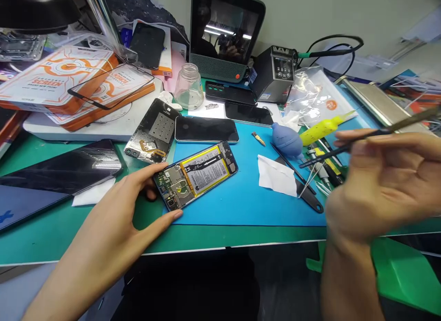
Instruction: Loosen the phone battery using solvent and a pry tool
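Observation:
My left hand (117, 215) grips the left end of an opened phone (200, 176), thumb at the near edge and fingers at the far side. Its battery, circuit board and camera lie exposed, and its left end appears slightly tilted up off the blue mat (223, 210). Raised at the right, my right hand (382, 187) is closed around a slim dark tool (339, 149) with a wider brownish end. The tool points left, apart from the phone; blur hides its exact kind. Behind the phone lies a detached back cover (153, 130) with a gold flex piece.
A blue air blower (285, 139), yellow bottle (320, 130), white paper (276, 175) and hand tools lie right of the phone. A dark-screened phone (206, 129) and glass jar (189, 87) are behind. Orange-white boxes (58, 77) stack at left, near a large dark phone (62, 178).

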`<control>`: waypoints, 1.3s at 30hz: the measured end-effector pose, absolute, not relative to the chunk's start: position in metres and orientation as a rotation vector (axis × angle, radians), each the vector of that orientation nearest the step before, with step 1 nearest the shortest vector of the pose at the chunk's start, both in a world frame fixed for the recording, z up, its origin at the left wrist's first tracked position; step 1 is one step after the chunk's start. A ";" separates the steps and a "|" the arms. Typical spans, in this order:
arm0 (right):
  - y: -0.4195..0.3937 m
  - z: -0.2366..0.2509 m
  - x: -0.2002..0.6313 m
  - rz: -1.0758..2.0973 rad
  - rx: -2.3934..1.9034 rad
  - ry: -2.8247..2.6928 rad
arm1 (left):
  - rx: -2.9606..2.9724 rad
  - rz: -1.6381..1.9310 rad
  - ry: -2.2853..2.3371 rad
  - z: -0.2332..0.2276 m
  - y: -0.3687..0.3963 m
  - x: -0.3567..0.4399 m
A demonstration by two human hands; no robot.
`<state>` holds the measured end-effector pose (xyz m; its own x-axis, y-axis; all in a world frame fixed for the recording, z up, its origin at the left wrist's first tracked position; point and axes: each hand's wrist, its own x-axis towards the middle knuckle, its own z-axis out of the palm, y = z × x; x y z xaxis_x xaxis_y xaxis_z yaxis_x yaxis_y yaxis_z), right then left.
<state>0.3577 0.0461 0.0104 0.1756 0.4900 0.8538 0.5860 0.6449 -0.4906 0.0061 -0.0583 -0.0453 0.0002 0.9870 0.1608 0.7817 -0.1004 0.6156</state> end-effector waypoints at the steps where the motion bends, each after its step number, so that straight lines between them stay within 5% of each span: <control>1: 0.042 0.011 0.352 0.008 -0.924 -1.425 | 1.945 0.812 1.833 -0.045 -0.058 0.006; 6: 0.008 0.003 0.336 0.630 -0.955 -1.482 | 1.985 0.812 1.863 -0.043 -0.059 0.008; 10: -0.018 -0.011 0.318 0.823 -0.946 -1.602 | 1.905 0.814 1.881 -0.043 -0.062 0.008; 23: -0.038 -0.019 0.295 0.288 -0.960 -2.051 | 1.791 0.880 1.956 -0.047 -0.078 0.011; 39: -0.039 -0.017 0.293 0.251 -1.036 -2.131 | 1.677 0.776 2.029 -0.049 -0.079 0.012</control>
